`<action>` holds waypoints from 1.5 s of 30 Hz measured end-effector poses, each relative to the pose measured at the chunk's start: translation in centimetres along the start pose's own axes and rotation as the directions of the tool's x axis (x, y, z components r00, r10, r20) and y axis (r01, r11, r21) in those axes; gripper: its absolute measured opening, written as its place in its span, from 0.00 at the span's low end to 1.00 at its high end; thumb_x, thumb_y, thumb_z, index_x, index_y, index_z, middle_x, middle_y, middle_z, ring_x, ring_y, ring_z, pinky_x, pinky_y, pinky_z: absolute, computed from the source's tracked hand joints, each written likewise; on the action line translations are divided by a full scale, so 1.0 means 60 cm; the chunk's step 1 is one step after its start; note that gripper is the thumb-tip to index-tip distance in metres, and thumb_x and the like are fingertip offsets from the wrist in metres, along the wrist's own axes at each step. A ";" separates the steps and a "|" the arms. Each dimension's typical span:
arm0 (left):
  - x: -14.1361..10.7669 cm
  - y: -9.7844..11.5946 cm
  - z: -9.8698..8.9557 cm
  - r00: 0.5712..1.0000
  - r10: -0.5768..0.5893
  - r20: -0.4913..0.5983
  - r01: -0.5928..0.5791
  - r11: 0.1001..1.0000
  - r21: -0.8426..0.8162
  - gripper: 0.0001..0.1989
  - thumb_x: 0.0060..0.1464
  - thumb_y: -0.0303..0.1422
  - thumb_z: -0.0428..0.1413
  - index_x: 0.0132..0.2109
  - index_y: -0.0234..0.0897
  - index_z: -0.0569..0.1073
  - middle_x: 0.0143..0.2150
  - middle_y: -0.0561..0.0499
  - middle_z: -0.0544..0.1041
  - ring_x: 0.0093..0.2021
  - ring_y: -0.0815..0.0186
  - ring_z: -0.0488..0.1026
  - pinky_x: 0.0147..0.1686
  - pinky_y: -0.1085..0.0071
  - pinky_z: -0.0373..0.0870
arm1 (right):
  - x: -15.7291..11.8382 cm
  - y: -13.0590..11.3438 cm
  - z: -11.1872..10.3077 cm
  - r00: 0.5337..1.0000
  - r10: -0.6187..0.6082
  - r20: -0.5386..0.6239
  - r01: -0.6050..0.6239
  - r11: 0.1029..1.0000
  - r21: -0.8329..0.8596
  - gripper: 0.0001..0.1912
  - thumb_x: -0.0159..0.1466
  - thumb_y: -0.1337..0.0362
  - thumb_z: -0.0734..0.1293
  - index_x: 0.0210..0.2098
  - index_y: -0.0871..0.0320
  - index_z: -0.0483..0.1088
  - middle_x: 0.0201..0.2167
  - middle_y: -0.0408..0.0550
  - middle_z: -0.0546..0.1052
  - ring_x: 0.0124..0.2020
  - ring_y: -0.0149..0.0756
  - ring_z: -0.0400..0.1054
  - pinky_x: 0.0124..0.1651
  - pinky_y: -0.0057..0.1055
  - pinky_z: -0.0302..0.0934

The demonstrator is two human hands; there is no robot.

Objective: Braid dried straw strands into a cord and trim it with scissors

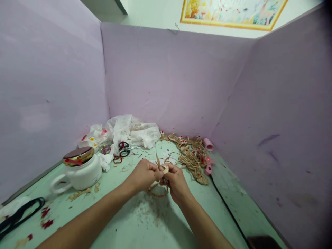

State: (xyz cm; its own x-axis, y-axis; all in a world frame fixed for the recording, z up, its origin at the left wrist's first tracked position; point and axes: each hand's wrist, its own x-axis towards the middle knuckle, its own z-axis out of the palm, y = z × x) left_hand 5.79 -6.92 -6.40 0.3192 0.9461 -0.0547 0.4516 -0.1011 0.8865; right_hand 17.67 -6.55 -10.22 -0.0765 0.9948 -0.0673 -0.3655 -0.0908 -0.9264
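Close together over the middle of the table, my left hand and my right hand both pinch a tan straw-like strip. One pointed end of it sticks up above the fingers. Below the fingertips hangs a thin loop of the same tan cord, partly hidden by my hands. Just beyond and to the right lies a heap of braided straw cord with small red and white bits on it.
At left stands a white mug topped by a gold-rimmed lid. Black-handled scissors lie near white plastic bags. Right of the heap are a pink corded tool and a pink roll. Purple partitions enclose the table.
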 end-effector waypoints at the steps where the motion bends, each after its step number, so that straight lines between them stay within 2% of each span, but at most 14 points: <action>1: 0.004 -0.002 -0.002 0.998 -0.053 0.025 0.055 0.995 -0.088 0.15 0.41 0.38 0.50 0.15 0.34 0.62 0.10 0.59 0.54 0.12 0.76 0.52 0.14 0.77 0.47 | 0.001 0.000 -0.001 1.000 -0.018 0.002 0.018 1.000 -0.018 0.05 0.40 0.71 0.65 0.20 0.62 0.66 0.11 0.37 0.64 0.13 0.22 0.54 0.16 0.21 0.50; 4: 0.012 -0.006 -0.010 0.991 -0.118 0.065 0.131 0.960 -0.247 0.15 0.38 0.38 0.53 0.14 0.35 0.59 0.09 0.60 0.53 0.09 0.77 0.49 0.11 0.77 0.44 | 0.004 0.000 -0.005 0.998 -0.062 0.009 0.063 0.998 -0.031 0.06 0.41 0.69 0.68 0.21 0.62 0.68 0.12 0.37 0.65 0.13 0.22 0.54 0.16 0.21 0.49; 8: 0.016 -0.010 -0.026 0.989 -0.131 0.074 0.149 0.933 -0.326 0.14 0.34 0.33 0.55 0.13 0.35 0.57 0.09 0.61 0.52 0.10 0.79 0.47 0.10 0.78 0.42 | 0.005 -0.003 -0.009 0.999 -0.038 0.035 0.039 0.999 -0.003 0.10 0.42 0.62 0.70 0.22 0.62 0.69 0.12 0.38 0.65 0.14 0.21 0.54 0.15 0.19 0.46; 14: 0.021 -0.014 -0.037 0.998 -0.060 0.000 0.059 0.989 -0.134 0.06 0.34 0.31 0.54 0.18 0.32 0.67 0.09 0.59 0.58 0.11 0.76 0.54 0.12 0.78 0.48 | 0.004 -0.002 -0.015 0.990 0.043 0.131 -0.029 0.993 -0.110 0.14 0.39 0.60 0.72 0.17 0.62 0.65 0.09 0.37 0.63 0.11 0.19 0.50 0.14 0.20 0.41; 19: 0.021 -0.016 -0.040 0.991 -0.097 0.097 0.106 0.990 -0.097 0.03 0.33 0.27 0.52 0.19 0.32 0.68 0.10 0.58 0.61 0.11 0.76 0.56 0.13 0.79 0.50 | 0.001 -0.007 -0.023 0.956 0.108 0.273 -0.026 0.957 -0.288 0.13 0.38 0.62 0.72 0.16 0.63 0.66 0.10 0.38 0.64 0.13 0.21 0.53 0.17 0.22 0.45; 22: 0.021 -0.019 -0.043 0.979 -0.146 0.143 0.162 0.982 -0.101 0.03 0.34 0.28 0.52 0.19 0.32 0.67 0.09 0.58 0.61 0.11 0.75 0.56 0.12 0.79 0.46 | -0.004 -0.011 -0.024 0.916 0.102 0.387 0.068 0.913 -0.402 0.08 0.41 0.65 0.71 0.18 0.63 0.69 0.14 0.40 0.67 0.17 0.23 0.56 0.21 0.23 0.48; 26: 0.023 -0.027 -0.048 0.967 -0.120 0.225 0.137 0.989 -0.059 0.07 0.36 0.32 0.54 0.19 0.32 0.67 0.11 0.57 0.61 0.12 0.76 0.57 0.13 0.79 0.48 | -0.007 -0.009 -0.023 0.882 0.004 0.472 0.274 0.810 -0.519 0.03 0.45 0.68 0.68 0.19 0.63 0.71 0.18 0.42 0.69 0.21 0.25 0.57 0.24 0.23 0.50; 30: 0.022 -0.028 -0.053 0.969 -0.068 0.238 0.067 0.998 0.015 0.08 0.38 0.34 0.53 0.21 0.32 0.69 0.12 0.57 0.62 0.14 0.75 0.59 0.16 0.78 0.52 | -0.005 0.002 -0.021 0.929 0.035 0.369 0.237 0.709 -0.665 0.03 0.47 0.68 0.65 0.20 0.63 0.70 0.16 0.41 0.67 0.18 0.23 0.53 0.21 0.22 0.47; 32: 0.016 -0.022 -0.051 0.974 -0.011 0.224 -0.026 0.987 0.161 0.09 0.40 0.34 0.52 0.22 0.33 0.71 0.15 0.56 0.64 0.18 0.73 0.61 0.19 0.77 0.54 | -0.004 0.011 -0.020 0.957 -0.014 0.289 0.229 0.646 -0.728 0.04 0.47 0.68 0.64 0.19 0.63 0.69 0.14 0.40 0.65 0.16 0.23 0.52 0.19 0.22 0.44; 35: 0.000 -0.008 -0.034 0.974 0.215 0.075 -0.220 0.808 0.546 0.08 0.43 0.31 0.50 0.23 0.34 0.72 0.22 0.51 0.69 0.28 0.68 0.65 0.26 0.74 0.57 | 0.000 0.023 -0.017 0.967 -0.158 0.198 0.253 0.583 -0.772 0.07 0.47 0.66 0.62 0.16 0.63 0.68 0.13 0.40 0.63 0.16 0.24 0.52 0.19 0.22 0.43; 38: -0.017 0.002 -0.005 0.863 0.506 -0.010 -0.291 0.513 0.808 0.08 0.44 0.26 0.49 0.23 0.35 0.71 0.28 0.47 0.70 0.37 0.62 0.63 0.33 0.68 0.58 | 0.006 0.025 -0.015 0.958 -0.267 0.107 0.261 0.647 -0.716 0.07 0.46 0.67 0.62 0.15 0.63 0.66 0.14 0.41 0.64 0.18 0.25 0.54 0.20 0.23 0.46; 40: -0.024 0.002 0.015 0.816 0.573 -0.075 -0.246 0.462 0.852 0.08 0.45 0.24 0.48 0.24 0.35 0.71 0.28 0.46 0.69 0.36 0.61 0.63 0.33 0.67 0.57 | 0.010 0.020 -0.015 0.962 -0.273 0.006 0.223 0.771 -0.596 0.05 0.45 0.67 0.63 0.16 0.62 0.65 0.13 0.40 0.64 0.17 0.24 0.53 0.20 0.23 0.46; 42: -0.025 -0.002 0.029 0.814 0.547 -0.195 -0.172 0.547 0.819 0.10 0.47 0.25 0.46 0.26 0.35 0.71 0.27 0.47 0.70 0.34 0.63 0.64 0.31 0.69 0.57 | 0.011 0.013 -0.013 0.978 -0.193 -0.079 0.145 0.902 -0.408 0.06 0.44 0.65 0.65 0.16 0.62 0.64 0.11 0.38 0.61 0.15 0.23 0.50 0.18 0.22 0.44; 45: -0.017 -0.010 0.035 0.857 0.394 -0.332 -0.130 0.789 0.600 0.11 0.50 0.29 0.45 0.28 0.36 0.71 0.27 0.50 0.71 0.29 0.68 0.65 0.29 0.73 0.57 | 0.009 0.003 -0.010 0.996 -0.037 -0.083 0.026 0.992 -0.126 0.08 0.43 0.64 0.67 0.18 0.62 0.64 0.10 0.36 0.59 0.12 0.20 0.48 0.16 0.21 0.42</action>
State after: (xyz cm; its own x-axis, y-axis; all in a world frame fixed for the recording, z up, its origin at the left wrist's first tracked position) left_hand 6.93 -8.49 -7.86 0.1748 0.8730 0.4552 0.8148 -0.3879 0.4309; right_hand 18.13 -5.98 -10.62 0.0138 0.9979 -0.0638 -0.2474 -0.0584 -0.9672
